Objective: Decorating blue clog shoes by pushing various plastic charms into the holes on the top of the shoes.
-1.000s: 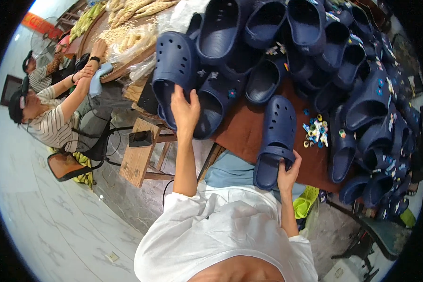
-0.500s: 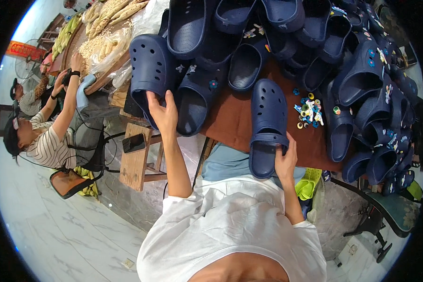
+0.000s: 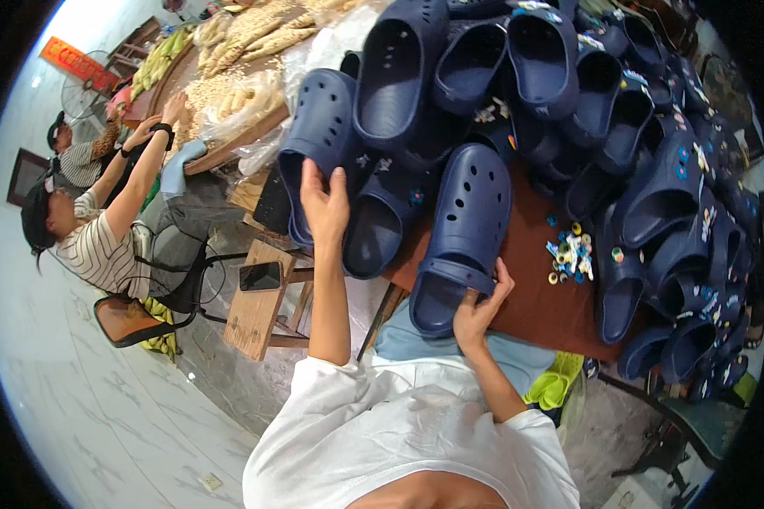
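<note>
- Our left hand (image 3: 324,202): raised, fingers spread flat against the heel end of a navy perforated clog (image 3: 318,144) at the left edge of the heap; we cannot tell whether the fingers close round it or only press on it.
- Our right hand (image 3: 477,307): curled round the heel strap of a second navy clog (image 3: 465,229), which lies toe-away at the near edge of the counter (image 3: 530,310).
- To our far left: a person in a striped shirt (image 3: 102,250), seated on a chair, arms reaching to a separate surface stacked with pale and yellow-green goods (image 3: 229,51).
- Left of our left arm: a wooden stool (image 3: 255,314) bearing a dark phone (image 3: 261,276).
- Centre to right: a heap of navy clogs (image 3: 569,93), covering most of the counter, several overlapping, some carrying small coloured charms.
- Just right of the held clog: a small cluster of loose coloured charms (image 3: 569,254) on the brown counter top.
- Lower right, below the counter edge: a yellow-green item (image 3: 556,386), partly hidden.
</note>
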Action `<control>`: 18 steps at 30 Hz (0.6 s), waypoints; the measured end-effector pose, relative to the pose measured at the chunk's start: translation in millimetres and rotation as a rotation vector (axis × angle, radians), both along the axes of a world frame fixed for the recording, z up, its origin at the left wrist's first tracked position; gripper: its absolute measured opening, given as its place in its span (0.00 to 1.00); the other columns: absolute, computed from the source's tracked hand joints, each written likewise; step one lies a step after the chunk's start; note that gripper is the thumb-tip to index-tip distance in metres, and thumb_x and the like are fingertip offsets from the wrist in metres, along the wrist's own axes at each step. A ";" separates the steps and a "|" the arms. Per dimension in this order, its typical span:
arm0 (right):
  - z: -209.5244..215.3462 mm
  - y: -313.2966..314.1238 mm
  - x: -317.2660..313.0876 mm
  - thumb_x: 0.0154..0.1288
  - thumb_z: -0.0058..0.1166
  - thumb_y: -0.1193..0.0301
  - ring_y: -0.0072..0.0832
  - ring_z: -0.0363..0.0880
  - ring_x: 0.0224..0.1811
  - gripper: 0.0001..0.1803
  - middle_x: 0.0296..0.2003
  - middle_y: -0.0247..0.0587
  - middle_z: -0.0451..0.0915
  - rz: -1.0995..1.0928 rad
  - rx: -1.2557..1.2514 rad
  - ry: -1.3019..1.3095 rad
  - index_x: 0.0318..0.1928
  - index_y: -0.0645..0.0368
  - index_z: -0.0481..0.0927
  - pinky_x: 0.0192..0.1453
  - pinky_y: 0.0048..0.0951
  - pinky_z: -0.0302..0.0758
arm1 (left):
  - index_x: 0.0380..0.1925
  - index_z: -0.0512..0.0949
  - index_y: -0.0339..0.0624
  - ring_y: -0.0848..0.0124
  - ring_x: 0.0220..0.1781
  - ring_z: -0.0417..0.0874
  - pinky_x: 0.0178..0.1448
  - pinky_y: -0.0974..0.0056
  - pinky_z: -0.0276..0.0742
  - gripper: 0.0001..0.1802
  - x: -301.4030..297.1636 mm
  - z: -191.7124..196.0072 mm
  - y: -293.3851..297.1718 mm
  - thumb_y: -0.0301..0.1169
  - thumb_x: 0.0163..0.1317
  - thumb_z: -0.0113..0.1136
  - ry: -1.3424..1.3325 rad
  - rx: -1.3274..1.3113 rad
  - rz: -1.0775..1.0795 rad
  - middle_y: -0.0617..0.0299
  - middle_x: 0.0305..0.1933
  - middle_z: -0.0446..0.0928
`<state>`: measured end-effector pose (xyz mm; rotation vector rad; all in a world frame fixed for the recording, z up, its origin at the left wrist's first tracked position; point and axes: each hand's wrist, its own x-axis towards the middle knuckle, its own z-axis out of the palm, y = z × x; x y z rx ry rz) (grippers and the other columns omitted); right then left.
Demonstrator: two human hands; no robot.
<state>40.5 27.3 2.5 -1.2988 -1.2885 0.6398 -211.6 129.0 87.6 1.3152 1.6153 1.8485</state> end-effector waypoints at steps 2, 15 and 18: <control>-8.8 7.1 -14.4 0.63 0.55 0.76 0.45 0.65 0.59 0.36 0.58 0.55 0.60 0.028 0.011 -0.015 0.69 0.68 0.56 0.65 0.42 0.64 | 0.58 0.70 0.30 0.66 0.56 0.79 0.62 0.64 0.70 0.20 1.6 -1.5 3.0 0.19 0.65 0.53 0.027 0.008 0.008 0.50 0.54 0.79; -35.2 4.6 -15.1 0.51 0.68 0.73 0.49 0.59 0.64 0.57 0.60 0.59 0.54 0.198 -0.098 -0.006 0.73 0.68 0.41 0.68 0.48 0.60 | 0.45 0.77 0.26 0.51 0.51 0.84 0.55 0.55 0.75 0.22 0.8 -21.1 -11.2 0.36 0.60 0.68 0.151 -0.242 0.166 0.40 0.45 0.82; -34.6 0.5 -15.2 0.51 0.68 0.73 0.49 0.59 0.63 0.58 0.61 0.58 0.53 0.216 -0.142 -0.006 0.73 0.67 0.40 0.67 0.48 0.64 | 0.53 0.74 0.27 0.52 0.56 0.82 0.60 0.56 0.73 0.26 2.6 -14.5 -18.3 0.34 0.60 0.67 0.174 -0.241 0.168 0.40 0.51 0.80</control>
